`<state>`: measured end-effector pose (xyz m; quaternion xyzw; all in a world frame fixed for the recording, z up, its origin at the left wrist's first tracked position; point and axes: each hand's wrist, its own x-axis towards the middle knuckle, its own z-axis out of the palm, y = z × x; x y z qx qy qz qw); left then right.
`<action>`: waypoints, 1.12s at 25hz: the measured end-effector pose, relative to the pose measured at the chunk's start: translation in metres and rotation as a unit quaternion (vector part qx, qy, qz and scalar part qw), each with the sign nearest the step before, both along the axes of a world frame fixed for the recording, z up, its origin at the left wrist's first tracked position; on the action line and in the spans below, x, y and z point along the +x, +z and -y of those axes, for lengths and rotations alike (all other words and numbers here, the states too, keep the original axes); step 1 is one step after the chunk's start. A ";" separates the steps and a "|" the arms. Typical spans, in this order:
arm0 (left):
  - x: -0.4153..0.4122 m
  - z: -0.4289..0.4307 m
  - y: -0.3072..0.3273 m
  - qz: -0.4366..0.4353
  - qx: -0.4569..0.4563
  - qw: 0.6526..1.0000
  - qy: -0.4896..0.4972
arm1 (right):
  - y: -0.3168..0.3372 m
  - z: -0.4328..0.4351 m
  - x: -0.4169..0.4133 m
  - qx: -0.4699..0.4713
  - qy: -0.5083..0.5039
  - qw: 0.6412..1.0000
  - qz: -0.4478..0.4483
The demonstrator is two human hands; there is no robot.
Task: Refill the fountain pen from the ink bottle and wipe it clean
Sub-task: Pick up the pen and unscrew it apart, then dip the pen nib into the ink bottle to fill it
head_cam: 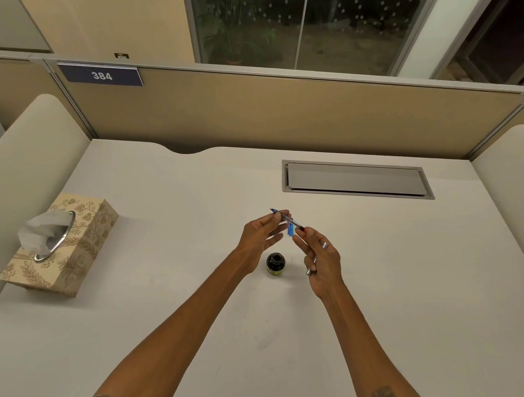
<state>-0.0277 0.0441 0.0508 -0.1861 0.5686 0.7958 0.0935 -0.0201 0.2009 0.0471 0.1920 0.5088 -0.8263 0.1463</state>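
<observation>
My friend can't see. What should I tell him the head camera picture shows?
A left hand and a right hand pinch a thin pen between them, near a small dark ink bottle on a white desk. A patterned tissue box sits at the left.

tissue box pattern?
The tissue box is cream with a gold floral and leaf print, clearest in the head view.

I hold the pen (287, 222) over the desk (187, 222), my left hand (259, 240) pinching its left part and my right hand (320, 262) its right end. The ink bottle (276, 263) stands on the desk nearer me, between my wrists. The tissue box (64, 248) sits well to the left. A hatch (358, 179) lies in the desk far right, before the partition (295, 114); a window (302, 21) is behind that.
</observation>
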 end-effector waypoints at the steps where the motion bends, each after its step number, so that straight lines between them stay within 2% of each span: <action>1: 0.000 0.000 -0.002 0.002 -0.001 1.000 0.003 | 0.000 -0.001 0.000 0.006 -0.007 1.000 -0.003; 5: 0.002 0.006 -0.013 0.008 -0.033 0.999 0.009 | 0.004 -0.011 -0.003 0.051 -0.023 0.998 -0.015; 10: 0.011 0.018 -0.036 0.041 -0.084 0.994 0.065 | 0.000 -0.026 0.000 0.189 0.026 0.980 -0.055; 14: 0.020 0.021 -0.053 0.040 -0.172 0.983 0.041 | 0.003 -0.034 -0.001 0.248 0.073 0.963 -0.078; 21: 0.035 0.020 -0.058 0.018 -0.198 0.980 -0.003 | 0.005 -0.035 -0.007 0.333 0.132 0.927 -0.114; 28: 0.044 0.015 -0.057 -0.031 -0.298 0.951 -0.076 | 0.007 -0.027 -0.009 0.361 0.169 0.908 -0.129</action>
